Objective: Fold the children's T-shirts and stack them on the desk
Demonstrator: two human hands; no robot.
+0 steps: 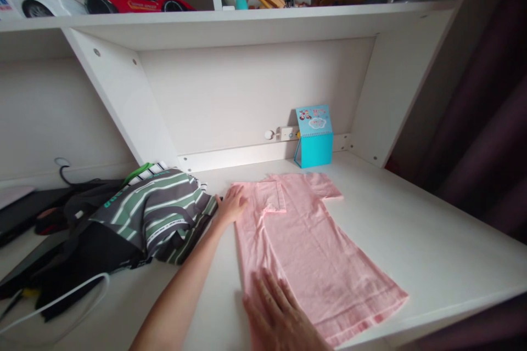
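Note:
A pink short-sleeved T-shirt [321, 252] lies flat on the white desk [432, 247], with a chest pocket near its upper end. My left hand [231, 205] rests at the shirt's upper left edge, its fingers touching the fabric beside the pocket. My right hand [278, 312] lies flat on the shirt's lower left part, fingers spread. A green, grey and white striped garment [160, 214] sits in a heap just left of my left hand.
A dark bag or clothing [82, 252] and a white cable [69, 301] lie at the far left. A blue desk calendar [314, 137] stands at the back beside a wall socket [288, 133]. Toy vehicles [138, 3] sit on the shelf above. A dark curtain [477, 120] hangs at right.

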